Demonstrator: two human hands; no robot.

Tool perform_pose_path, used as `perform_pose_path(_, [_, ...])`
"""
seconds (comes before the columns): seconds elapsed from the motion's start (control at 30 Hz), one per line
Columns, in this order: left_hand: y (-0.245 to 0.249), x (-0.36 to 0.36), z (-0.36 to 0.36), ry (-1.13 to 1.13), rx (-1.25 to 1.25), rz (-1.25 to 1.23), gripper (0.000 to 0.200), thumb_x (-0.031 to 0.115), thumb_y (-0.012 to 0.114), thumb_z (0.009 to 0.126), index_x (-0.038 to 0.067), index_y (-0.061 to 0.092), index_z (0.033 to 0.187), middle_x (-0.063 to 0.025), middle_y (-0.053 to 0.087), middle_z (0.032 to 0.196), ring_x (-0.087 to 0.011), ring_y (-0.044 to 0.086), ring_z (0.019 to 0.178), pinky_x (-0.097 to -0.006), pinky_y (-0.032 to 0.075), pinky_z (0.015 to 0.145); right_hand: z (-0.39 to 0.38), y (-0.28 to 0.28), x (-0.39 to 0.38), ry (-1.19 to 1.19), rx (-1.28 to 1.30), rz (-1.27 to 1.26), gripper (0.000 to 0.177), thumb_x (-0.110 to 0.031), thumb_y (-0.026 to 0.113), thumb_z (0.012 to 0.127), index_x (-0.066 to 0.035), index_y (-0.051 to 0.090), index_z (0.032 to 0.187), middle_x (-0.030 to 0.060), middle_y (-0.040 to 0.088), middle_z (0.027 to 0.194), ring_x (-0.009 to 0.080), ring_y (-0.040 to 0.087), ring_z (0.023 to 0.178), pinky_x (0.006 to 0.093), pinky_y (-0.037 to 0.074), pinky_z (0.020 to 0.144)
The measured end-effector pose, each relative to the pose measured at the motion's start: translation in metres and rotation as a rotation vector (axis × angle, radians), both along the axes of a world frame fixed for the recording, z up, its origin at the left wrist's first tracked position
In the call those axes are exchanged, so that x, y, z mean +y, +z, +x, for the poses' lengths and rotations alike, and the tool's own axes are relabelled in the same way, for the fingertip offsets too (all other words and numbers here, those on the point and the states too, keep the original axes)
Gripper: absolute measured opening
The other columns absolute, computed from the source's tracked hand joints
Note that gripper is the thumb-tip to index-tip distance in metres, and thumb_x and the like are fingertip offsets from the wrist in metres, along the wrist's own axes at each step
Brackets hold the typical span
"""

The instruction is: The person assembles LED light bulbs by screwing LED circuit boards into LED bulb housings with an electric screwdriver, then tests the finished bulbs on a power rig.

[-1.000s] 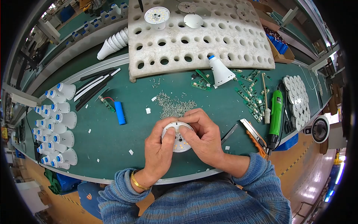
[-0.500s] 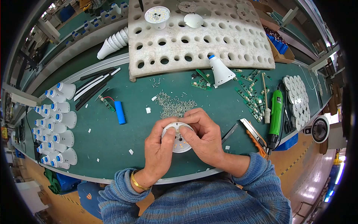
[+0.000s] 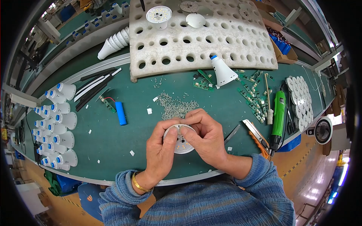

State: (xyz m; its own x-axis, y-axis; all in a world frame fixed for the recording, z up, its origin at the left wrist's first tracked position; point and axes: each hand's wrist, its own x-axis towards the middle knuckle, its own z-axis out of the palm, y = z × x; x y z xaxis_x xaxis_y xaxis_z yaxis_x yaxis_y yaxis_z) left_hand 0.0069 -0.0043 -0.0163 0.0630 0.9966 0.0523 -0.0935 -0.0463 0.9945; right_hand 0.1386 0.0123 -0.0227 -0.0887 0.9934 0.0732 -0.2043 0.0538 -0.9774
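Observation:
Both hands grip a white round lamp housing with an LED board [image 3: 182, 146] set in its face. My left hand [image 3: 161, 145] is closed round its left side, the thumb pressing on the board. From the right, my right hand [image 3: 203, 137] holds the rim, its thumb also on the board and its fingers curled at the far edge. The housing's underside and part of the board are hidden by the hands. Just beyond the fingertips lies a pile of small screws [image 3: 175, 105].
White lamp housings with blue ends [image 3: 64, 120] stand at left, near a blue battery [image 3: 120, 113]. A foam board with holes [image 3: 203, 41] spans the back. To the right are circuit boards [image 3: 254, 100], a green electric screwdriver [image 3: 279, 113], a utility knife [image 3: 258, 137] and round LED boards [image 3: 299, 100].

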Motion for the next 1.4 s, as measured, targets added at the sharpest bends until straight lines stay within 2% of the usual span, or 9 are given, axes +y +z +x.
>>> perform_pose_path(0.47, [-0.0001,0.0000,-0.0023,-0.023,-0.046,-0.050,0.019,0.013,0.046,0.095,0.000,0.054,0.108,-0.0068,0.058,0.108,-0.0103,0.052,0.095,-0.0243,0.043,0.082,0.0008,-0.0007,0.0005,0.007,0.006,0.007,0.010,0.000,0.063,0.080,-0.004,0.060,0.089,-0.0012,0.050,0.088,0.0000,0.031,0.057,0.0174,0.028,0.049])
perform_pose_path(0.77, [-0.0019,0.0004,-0.0040,-0.053,-0.068,-0.036,0.020,0.013,0.047,0.095,0.001,0.055,0.108,-0.0059,0.058,0.107,-0.0093,0.052,0.092,-0.0244,0.043,0.081,0.0020,-0.0019,0.0000,-0.004,-0.085,0.066,0.010,-0.001,0.064,0.079,-0.004,0.060,0.088,0.0003,0.051,0.087,0.0008,0.030,0.053,0.0182,0.028,0.048])
perform_pose_path(0.97, [0.0021,0.0008,-0.0015,-0.046,-0.046,-0.080,0.024,0.018,0.044,0.097,0.002,0.055,0.111,-0.0052,0.058,0.104,-0.0090,0.051,0.092,-0.0249,0.043,0.081,0.0017,-0.0033,0.0008,-0.033,-0.088,0.074,0.010,-0.002,0.064,0.079,-0.003,0.060,0.088,0.0003,0.051,0.087,0.0010,0.031,0.053,0.0187,0.029,0.048])
perform_pose_path(1.17, [0.0016,0.0010,-0.0031,-0.093,-0.059,-0.142,0.033,0.024,0.040,0.098,0.002,0.052,0.120,-0.0038,0.059,0.103,-0.0091,0.051,0.093,-0.0240,0.042,0.082,0.0018,-0.0018,0.0017,-0.013,0.018,0.023,0.009,-0.002,0.061,0.083,-0.002,0.058,0.092,0.0010,0.050,0.092,0.0015,0.039,0.066,0.0184,0.032,0.054])
perform_pose_path(1.4, [0.0026,0.0004,-0.0038,-0.052,0.003,-0.141,0.032,0.025,0.045,0.097,0.002,0.056,0.118,-0.0014,0.060,0.097,-0.0055,0.049,0.085,-0.0206,0.042,0.073,0.0004,0.0027,-0.0005,0.017,0.077,-0.023,0.010,0.002,0.059,0.084,0.000,0.056,0.093,0.0027,0.049,0.094,0.0047,0.047,0.080,0.0194,0.039,0.066])
